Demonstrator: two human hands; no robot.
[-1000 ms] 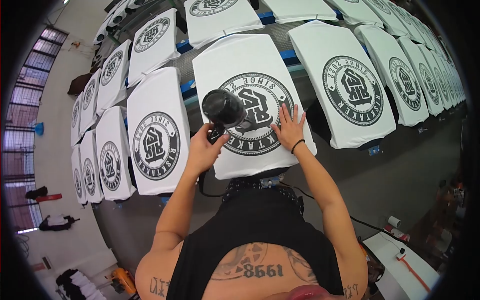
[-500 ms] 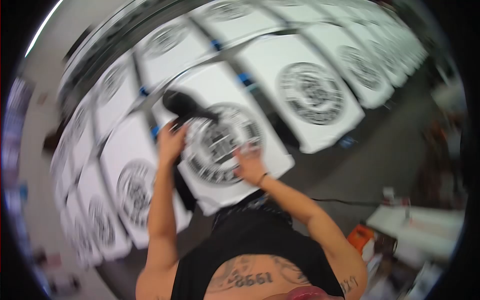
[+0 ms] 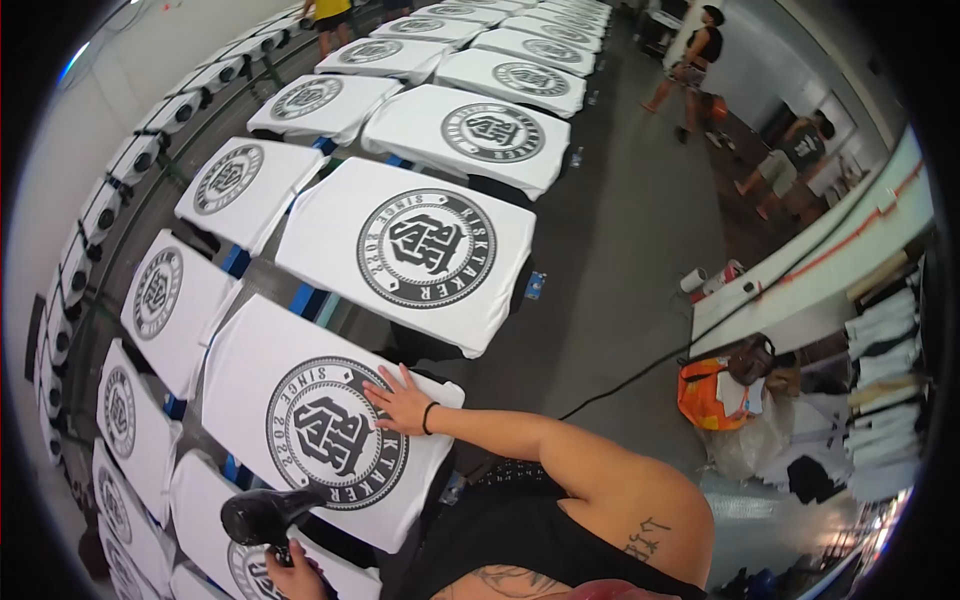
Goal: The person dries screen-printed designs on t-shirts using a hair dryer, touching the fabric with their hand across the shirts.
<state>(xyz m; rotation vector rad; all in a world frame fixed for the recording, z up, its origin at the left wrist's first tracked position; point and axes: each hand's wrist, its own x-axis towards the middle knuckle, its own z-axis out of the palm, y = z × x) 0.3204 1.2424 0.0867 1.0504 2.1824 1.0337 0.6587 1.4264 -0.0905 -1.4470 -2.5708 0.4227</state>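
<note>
My left hand (image 3: 295, 575) grips the handle of a black hair dryer (image 3: 258, 517) at the bottom left. The dryer's nozzle points right, over the lower edge of a white shirt (image 3: 250, 345) stretched on a flat board. A round black-and-grey print (image 3: 335, 435) with lettering covers the right half of that shirt. On the print's upper right edge rests my right hand (image 3: 400, 400), flat with fingers spread and a dark band on its wrist. Part of my left hand is cut off by the frame's bottom edge.
Rows of boards with printed white shirts (image 3: 427, 247) run up and left. A black cable (image 3: 640, 375) crosses the grey floor. Orange bag (image 3: 715, 395) and table (image 3: 800, 270) stand at the right. People (image 3: 695, 60) are in the background at top right and top left.
The view has turned right, showing the aisle and people. The dryer and my left hand now appear at the bottom left. My right hand still lies on the print; my left still holds the dryer.
</note>
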